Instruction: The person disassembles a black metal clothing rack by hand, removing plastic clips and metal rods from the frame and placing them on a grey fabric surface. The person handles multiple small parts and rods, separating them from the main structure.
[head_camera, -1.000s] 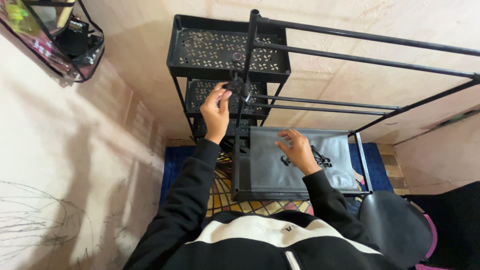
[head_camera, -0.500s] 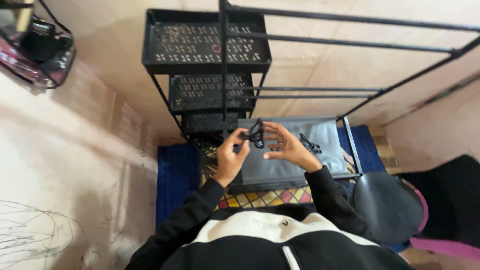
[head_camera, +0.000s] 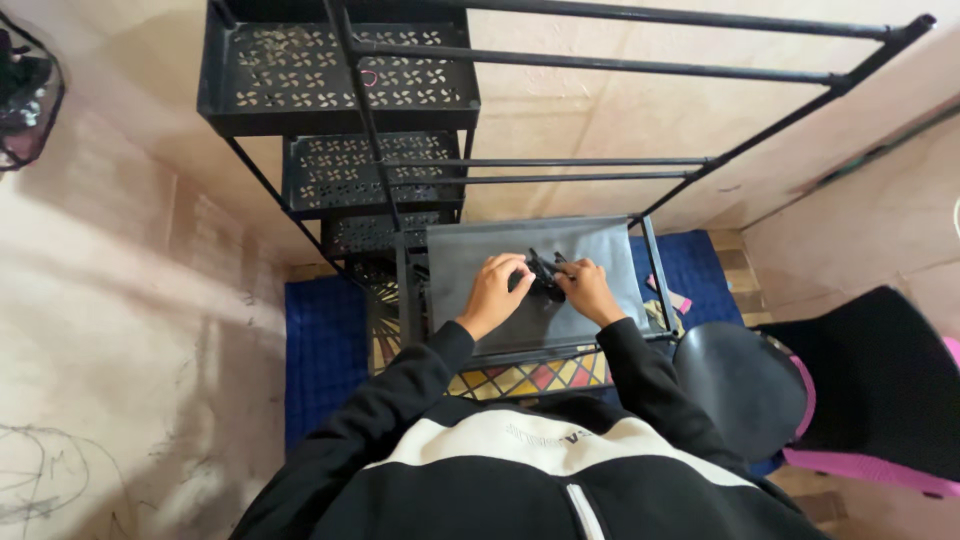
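Fingers of the left hand (head_camera: 495, 290) and right hand (head_camera: 585, 288) are pinching a small black plastic connector (head_camera: 545, 276) between them, both wrists bending inward over the grey fabric shelf (head_camera: 470, 250), near its middle. The connector is showing dark prongs; a black metal rack frame (head_camera: 650, 265) is edging the shelf.
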